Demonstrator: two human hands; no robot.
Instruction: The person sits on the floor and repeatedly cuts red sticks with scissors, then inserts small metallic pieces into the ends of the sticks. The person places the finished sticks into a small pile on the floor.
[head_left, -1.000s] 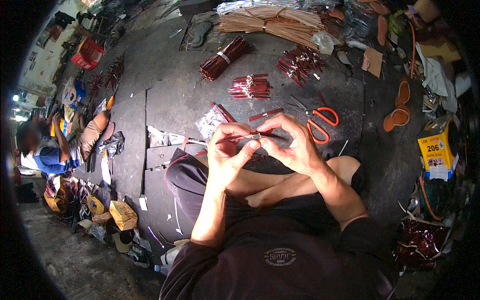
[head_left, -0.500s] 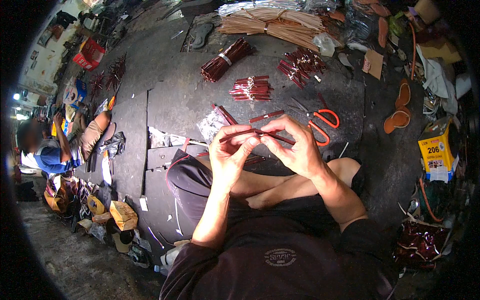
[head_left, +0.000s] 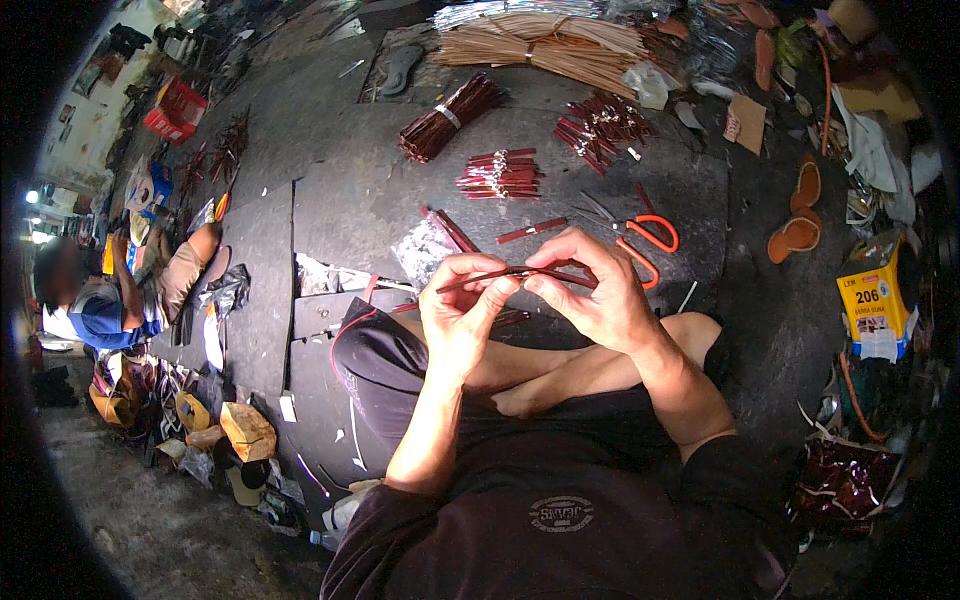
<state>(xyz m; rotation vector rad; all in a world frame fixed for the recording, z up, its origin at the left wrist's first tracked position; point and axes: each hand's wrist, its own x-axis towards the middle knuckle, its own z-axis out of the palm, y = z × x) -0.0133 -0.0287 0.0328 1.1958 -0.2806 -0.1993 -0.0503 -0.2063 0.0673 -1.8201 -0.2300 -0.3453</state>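
Note:
My left hand [head_left: 456, 318] and my right hand [head_left: 604, 306] meet above my crossed legs, both closed on a thin dark red strap [head_left: 517, 272]. It runs sideways between my fingertips and bows up slightly. Something small and shiny shows at its middle, partly hidden by the thumbs. Just beyond my hands lies a single red strip [head_left: 531, 230]. Scissors with orange handles [head_left: 652, 232] rest beside my right hand, blades pointing away to the left. Past my left hand is a clear plastic bag [head_left: 418, 246] with red strips by it.
Farther off lie a banded bundle of dark red strips [head_left: 436, 128], a pile of strips with metal bits [head_left: 500, 181] and another such pile [head_left: 598, 132]. Tan strips [head_left: 540, 45] lie at the back. Sandals [head_left: 797, 240] and a yellow box [head_left: 872, 300] are right; a person [head_left: 95, 312] sits left.
The strap has straightened a little between my fingers, and my right fingers have shifted slightly along it. My hands remain almost in the same place.

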